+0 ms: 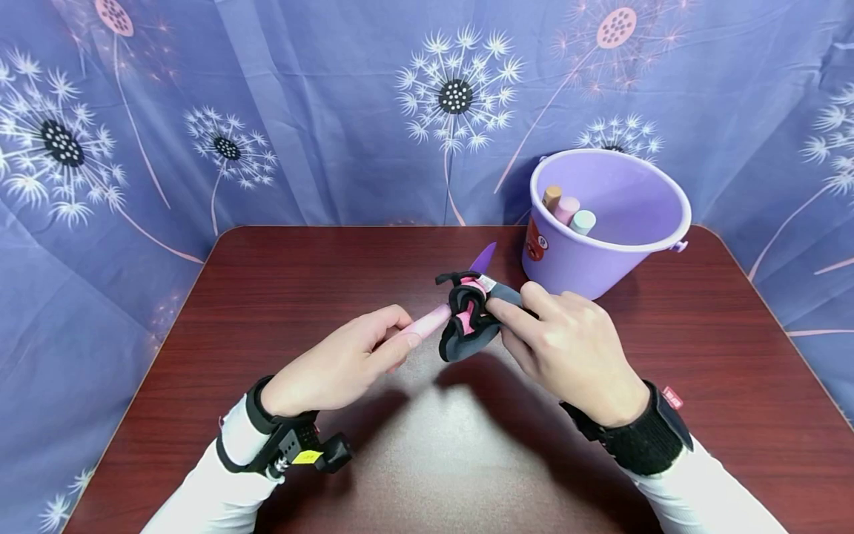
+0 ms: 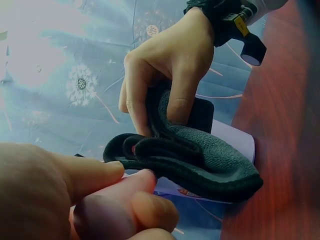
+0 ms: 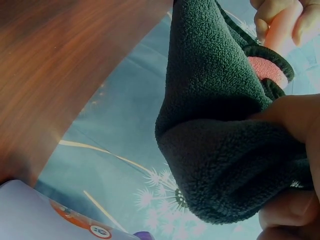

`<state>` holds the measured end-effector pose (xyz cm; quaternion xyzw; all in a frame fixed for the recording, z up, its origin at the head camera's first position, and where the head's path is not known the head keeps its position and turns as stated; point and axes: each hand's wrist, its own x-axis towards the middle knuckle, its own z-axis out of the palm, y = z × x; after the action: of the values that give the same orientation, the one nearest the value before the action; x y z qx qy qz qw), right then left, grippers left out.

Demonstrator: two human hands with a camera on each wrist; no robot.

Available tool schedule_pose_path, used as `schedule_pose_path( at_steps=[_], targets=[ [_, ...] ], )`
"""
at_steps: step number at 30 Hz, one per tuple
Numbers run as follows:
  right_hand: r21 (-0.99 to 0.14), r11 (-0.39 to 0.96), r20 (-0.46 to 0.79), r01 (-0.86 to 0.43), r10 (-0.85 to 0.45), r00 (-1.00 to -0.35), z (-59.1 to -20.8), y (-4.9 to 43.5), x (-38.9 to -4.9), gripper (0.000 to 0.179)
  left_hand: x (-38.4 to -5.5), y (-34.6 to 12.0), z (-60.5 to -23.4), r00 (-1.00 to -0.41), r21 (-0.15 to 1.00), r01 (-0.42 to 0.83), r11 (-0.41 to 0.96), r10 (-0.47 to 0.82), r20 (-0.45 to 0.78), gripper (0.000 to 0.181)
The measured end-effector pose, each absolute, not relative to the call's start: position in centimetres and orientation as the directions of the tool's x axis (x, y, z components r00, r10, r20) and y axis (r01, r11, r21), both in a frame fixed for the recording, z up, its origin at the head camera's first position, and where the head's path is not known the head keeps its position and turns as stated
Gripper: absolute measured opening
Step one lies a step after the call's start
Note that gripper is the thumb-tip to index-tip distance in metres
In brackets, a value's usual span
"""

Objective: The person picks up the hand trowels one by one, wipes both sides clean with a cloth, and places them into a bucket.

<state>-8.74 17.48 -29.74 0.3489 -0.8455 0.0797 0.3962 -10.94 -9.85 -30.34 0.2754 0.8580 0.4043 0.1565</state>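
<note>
My left hand [image 1: 336,367] grips the pale pink handle [image 1: 429,322] of a knife, thumb along its top. The knife's purple blade [image 1: 483,257] pokes out beyond a folded cloth [image 1: 470,343], which hides the rest of it. Grey outside and pink inside, with black edging, the cloth is pinched by my right hand [image 1: 570,348] around the blade. In the left wrist view the cloth [image 2: 215,150] bunches under the right fingers. The right wrist view shows its fuzzy dark side [image 3: 210,85] up close. Both hands are above the table.
A lilac bucket [image 1: 600,267] stands at the back right, just beyond the right hand. Brown [image 1: 551,196], pink [image 1: 566,210] and mint [image 1: 583,222] rounded ends show inside it. Flowered blue fabric [image 1: 320,111] hangs behind the reddish-brown table [image 1: 300,267].
</note>
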Motion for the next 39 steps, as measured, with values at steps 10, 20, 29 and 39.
schedule_pose_path(
  at_steps=[10,20,29,39],
  targets=[
    [0.113,0.756,0.731,-0.645,-0.503,-0.461,-30.0,17.7,-8.9,0.025,-11.0,-10.2,-30.3,-0.777,0.749,0.413,0.518,0.629,-0.007,0.024],
    [0.089,0.778,0.716,-0.622,-0.484,-0.503,-31.1,18.4,-9.2,0.027,-10.9,-10.4,-30.2,-0.775,0.754,0.396,0.524,0.631,-0.031,0.019],
    [0.09,0.783,0.71,-0.616,-0.484,-0.512,-31.5,18.6,-9.4,0.027,-11.0,-10.3,-30.0,-0.789,0.767,0.387,0.511,0.615,-0.012,0.026],
    [0.073,0.822,0.717,-0.564,-0.436,-0.544,-31.6,19.4,-9.9,0.025,-11.1,-11.3,-29.1,-0.76,0.776,0.417,0.473,0.65,0.012,0.026]
  ],
)
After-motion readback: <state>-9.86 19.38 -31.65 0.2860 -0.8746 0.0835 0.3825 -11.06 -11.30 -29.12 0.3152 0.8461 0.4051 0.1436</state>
